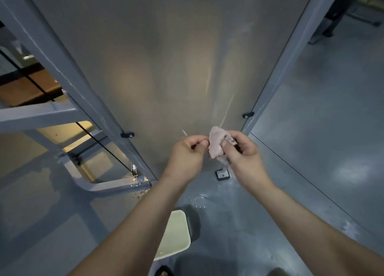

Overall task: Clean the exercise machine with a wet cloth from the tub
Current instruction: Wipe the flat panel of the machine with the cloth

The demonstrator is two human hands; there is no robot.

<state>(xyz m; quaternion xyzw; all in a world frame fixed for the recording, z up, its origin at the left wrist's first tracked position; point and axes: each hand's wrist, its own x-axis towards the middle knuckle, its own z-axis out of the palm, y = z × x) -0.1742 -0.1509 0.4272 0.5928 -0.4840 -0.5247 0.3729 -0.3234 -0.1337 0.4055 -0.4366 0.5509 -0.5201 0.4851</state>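
Head view: a small pink cloth point(216, 145) is held up between both hands, just in front of the lower part of the exercise machine's tall grey panel point(166, 68). The right hand point(245, 153) has the main grip, with fingers curled round the bunched right side of the cloth. The left hand point(186, 153) has its fingers curled too, and its thumb and forefinger appear to pinch the cloth's left edge. Neither grip holds anything else.

The relation that matters is cloth to panel. The panel stands directly beyond the cloth and close to it, and its long axis runs up and away from the hands between two slanted frame posts point(68, 72). The right hand carries most of the cloth, so it looks the likelier one to press the cloth forward onto the panel.

The pale tub point(176, 234) sits on the floor point(311, 130) below the forearms, nearer the person than the panel, with water drops point(199, 201) beside it. Any re-wetting would therefore mean reaching down and back.
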